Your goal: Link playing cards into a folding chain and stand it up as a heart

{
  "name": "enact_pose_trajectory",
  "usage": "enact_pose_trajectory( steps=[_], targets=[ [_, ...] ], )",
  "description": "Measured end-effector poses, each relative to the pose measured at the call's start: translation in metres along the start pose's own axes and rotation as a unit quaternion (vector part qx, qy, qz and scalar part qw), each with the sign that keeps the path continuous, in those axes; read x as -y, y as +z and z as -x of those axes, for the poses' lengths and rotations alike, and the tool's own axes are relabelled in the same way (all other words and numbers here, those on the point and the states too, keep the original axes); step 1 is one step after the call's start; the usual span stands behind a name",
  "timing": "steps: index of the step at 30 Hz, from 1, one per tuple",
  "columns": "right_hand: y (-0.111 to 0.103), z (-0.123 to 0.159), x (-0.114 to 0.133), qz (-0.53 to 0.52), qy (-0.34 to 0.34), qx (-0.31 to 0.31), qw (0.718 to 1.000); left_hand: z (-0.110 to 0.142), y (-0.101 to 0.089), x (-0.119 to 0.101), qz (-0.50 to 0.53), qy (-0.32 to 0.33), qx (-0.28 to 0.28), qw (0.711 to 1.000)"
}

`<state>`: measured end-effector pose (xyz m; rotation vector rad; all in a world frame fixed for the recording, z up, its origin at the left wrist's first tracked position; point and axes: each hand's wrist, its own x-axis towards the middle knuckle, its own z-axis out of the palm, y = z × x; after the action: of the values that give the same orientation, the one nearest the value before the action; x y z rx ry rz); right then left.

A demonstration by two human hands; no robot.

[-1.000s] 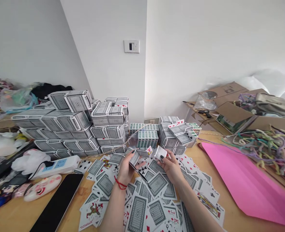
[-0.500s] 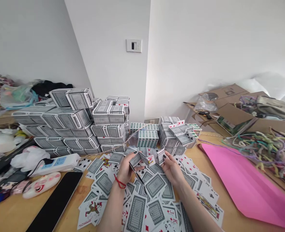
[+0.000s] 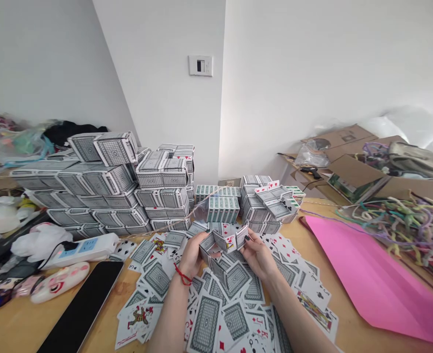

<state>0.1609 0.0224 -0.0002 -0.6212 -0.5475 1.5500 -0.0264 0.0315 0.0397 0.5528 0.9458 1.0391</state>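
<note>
My left hand (image 3: 191, 256), with a red cord bracelet (image 3: 184, 274) at the wrist, grips folded playing cards (image 3: 206, 241) that form part of an open frame. My right hand (image 3: 259, 256) pinches another folded playing card (image 3: 241, 236) at the frame's right side. A folded panel with a red and yellow court figure (image 3: 231, 243) faces me between the hands. One more folded strip (image 3: 218, 267) slants toward me from the left. Beneath both hands lie many loose playing cards (image 3: 205, 321), some face down, some face up.
Card-built blocks (image 3: 111, 181) are stacked at the back left, with smaller stacks (image 3: 255, 208) behind my hands. Green card boxes (image 3: 223, 210) stand between. A black phone-like slab (image 3: 82, 309) and power strip (image 3: 80, 250) lie left; pink paper (image 3: 370, 279) and yarn (image 3: 396, 225) lie right.
My right hand has brought its folded card left against the court-figure panel, where a gap showed before. The near strip has swung right and opened out. The view has shifted slightly.
</note>
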Motion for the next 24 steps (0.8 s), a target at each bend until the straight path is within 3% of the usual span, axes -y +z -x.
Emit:
enact_pose_trajectory(
  steps=[24],
  targets=[
    [0.021, 0.009, 0.004, 0.045, -0.033, 0.001, 0.998, -0.007, 0.002, 0.005, 0.005, 0.013, -0.029, 0.999]
  ],
)
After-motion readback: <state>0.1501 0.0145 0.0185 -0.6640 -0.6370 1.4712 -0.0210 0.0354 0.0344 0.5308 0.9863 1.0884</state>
